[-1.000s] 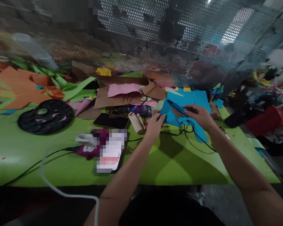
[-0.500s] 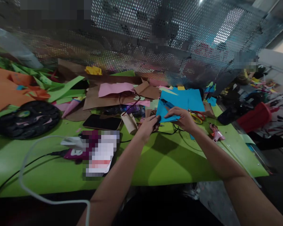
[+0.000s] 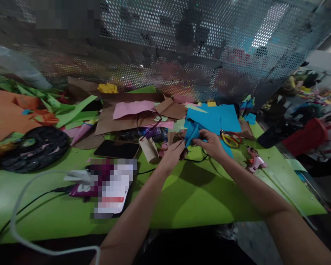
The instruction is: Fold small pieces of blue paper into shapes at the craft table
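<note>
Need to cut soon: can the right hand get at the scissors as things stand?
Probably yes. The scissors lie uncovered beside the right hand, with nothing between. But that hand and the left hand pinch a folded paper, so it must let go first.

Both hands (image 3: pixel 194 145) on apparently crumpled blue paper (image 3: pixel 191 130)

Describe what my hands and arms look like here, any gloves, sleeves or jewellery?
Both hands are bare, with no gloves. I can make out no rings on the left hand or the right hand, though the picture is dim and soft. The left forearm and the right forearm are uncovered down to the frame's edge: no sleeves, watch or bracelet in view.
</note>
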`<action>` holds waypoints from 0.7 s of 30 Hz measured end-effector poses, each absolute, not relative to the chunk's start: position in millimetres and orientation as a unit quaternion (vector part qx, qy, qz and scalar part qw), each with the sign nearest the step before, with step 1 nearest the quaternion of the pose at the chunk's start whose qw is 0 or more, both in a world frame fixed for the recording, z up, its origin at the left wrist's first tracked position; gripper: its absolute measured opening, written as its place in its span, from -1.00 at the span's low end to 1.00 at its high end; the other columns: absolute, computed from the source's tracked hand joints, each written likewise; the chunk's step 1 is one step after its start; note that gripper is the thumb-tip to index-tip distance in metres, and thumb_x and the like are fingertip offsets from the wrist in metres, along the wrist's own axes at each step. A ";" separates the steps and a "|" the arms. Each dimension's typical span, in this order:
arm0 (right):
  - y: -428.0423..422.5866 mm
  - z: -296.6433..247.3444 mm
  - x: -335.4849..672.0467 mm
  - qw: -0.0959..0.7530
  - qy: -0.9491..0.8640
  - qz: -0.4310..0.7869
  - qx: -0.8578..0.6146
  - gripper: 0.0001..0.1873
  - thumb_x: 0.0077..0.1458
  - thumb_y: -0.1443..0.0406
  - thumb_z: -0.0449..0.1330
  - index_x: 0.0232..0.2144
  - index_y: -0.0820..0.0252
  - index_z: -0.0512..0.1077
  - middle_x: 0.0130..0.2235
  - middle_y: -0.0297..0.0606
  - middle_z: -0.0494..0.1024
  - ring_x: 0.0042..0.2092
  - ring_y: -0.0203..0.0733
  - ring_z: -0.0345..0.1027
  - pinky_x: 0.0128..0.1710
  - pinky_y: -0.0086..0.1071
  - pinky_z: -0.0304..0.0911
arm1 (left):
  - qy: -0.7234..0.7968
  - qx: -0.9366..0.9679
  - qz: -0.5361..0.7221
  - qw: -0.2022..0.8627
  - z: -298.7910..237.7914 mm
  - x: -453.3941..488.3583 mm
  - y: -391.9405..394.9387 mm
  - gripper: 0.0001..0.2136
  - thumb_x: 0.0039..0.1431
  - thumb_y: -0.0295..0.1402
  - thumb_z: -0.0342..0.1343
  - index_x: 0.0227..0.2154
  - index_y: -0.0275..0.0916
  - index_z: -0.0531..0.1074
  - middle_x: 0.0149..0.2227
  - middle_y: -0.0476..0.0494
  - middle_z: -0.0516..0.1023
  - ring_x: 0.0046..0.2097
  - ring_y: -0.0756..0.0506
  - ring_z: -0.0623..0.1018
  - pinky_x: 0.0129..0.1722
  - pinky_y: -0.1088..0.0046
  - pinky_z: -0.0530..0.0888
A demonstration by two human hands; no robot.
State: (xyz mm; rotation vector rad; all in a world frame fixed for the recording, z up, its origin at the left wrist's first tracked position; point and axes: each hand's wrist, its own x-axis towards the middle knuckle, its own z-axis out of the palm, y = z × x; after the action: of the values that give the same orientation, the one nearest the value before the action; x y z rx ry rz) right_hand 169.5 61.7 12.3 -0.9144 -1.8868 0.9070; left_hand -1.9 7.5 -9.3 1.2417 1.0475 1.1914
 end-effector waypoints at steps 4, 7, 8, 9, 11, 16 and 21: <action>59.7 10.7 168.0 0.435 -0.740 0.330 -0.393 -0.58 -0.02 0.03 0.30 -0.60 0.20 0.29 -0.50 -0.38 0.26 -0.42 -0.30 0.11 -0.42 -0.39 0.04 | 0.465 0.571 0.478 0.479 -7.8 0.0 4.3 -0.61 0.28 -0.03 -0.12 -0.47 -0.24 0.28 -0.56 0.01 0.32 -0.49 0.00 0.29 -0.47 0.46 0.19; 58.2 10.3 166.7 0.439 -0.732 0.343 -0.391 -0.61 -0.01 0.04 0.29 -0.54 0.19 0.28 -0.49 -0.39 0.27 -0.40 -0.31 0.09 -0.41 -0.41 0.05 | 0.486 0.612 0.458 0.425 -6.5 1.0 3.6 -0.65 0.30 -0.09 -0.11 -0.49 -0.23 0.25 -0.55 0.02 0.30 -0.48 0.00 0.29 -0.46 0.45 0.16; 57.7 10.3 166.4 0.440 -0.731 0.349 -0.387 -0.62 0.00 0.04 0.28 -0.51 0.19 0.30 -0.47 -0.39 0.29 -0.39 -0.30 0.10 -0.40 -0.41 0.07 | 0.492 0.623 0.451 0.408 -6.2 1.2 3.3 -0.66 0.30 -0.11 -0.11 -0.50 -0.22 0.24 -0.56 0.02 0.29 -0.48 0.00 0.29 -0.46 0.44 0.15; 57.2 10.4 166.0 0.443 -0.730 0.353 -0.383 -0.63 0.00 0.04 0.28 -0.49 0.18 0.30 -0.46 -0.39 0.29 -0.39 -0.30 0.11 -0.39 -0.41 0.08 | 0.497 0.633 0.446 0.392 -5.8 1.3 3.0 -0.66 0.31 -0.13 -0.12 -0.51 -0.22 0.23 -0.56 0.02 0.28 -0.48 -0.01 0.28 -0.45 0.44 0.14; 56.2 10.8 165.4 0.452 -0.726 0.354 -0.379 -0.63 0.00 0.04 0.28 -0.49 0.17 0.29 -0.47 -0.40 0.26 -0.39 -0.30 0.09 -0.39 -0.41 0.08 | 0.497 0.649 0.444 0.368 -5.0 1.5 2.0 -0.67 0.32 -0.17 -0.12 -0.53 -0.21 0.21 -0.56 0.03 0.26 -0.48 -0.01 0.26 -0.44 0.43 0.12; 54.9 10.7 164.7 0.461 -0.716 0.348 -0.392 -0.61 -0.01 0.07 0.29 -0.54 0.15 0.21 -0.50 -0.43 0.18 -0.41 -0.32 0.05 -0.42 -0.42 0.06 | 0.482 0.659 0.463 0.344 -4.3 2.3 0.1 -0.70 0.32 -0.24 -0.07 -0.53 -0.21 0.22 -0.56 0.02 0.26 -0.48 -0.02 0.24 -0.43 0.43 0.07; 57.5 9.2 165.0 0.475 -0.694 0.376 -0.388 -0.63 -0.08 0.11 0.35 -0.39 0.15 0.28 -0.45 -0.44 0.26 -0.40 -0.32 0.13 -0.41 -0.42 0.10 | 0.507 0.654 0.456 0.326 -5.5 2.1 1.2 -0.72 0.31 -0.30 -0.05 -0.54 -0.20 0.22 -0.58 0.01 0.26 -0.50 -0.04 0.24 -0.44 0.41 0.03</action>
State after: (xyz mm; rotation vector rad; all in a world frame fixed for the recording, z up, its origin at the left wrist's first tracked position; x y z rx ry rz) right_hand 165.0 57.5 9.2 -0.9492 -1.6977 0.9202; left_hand 2.1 1.2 -5.5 1.7152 1.3293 1.1958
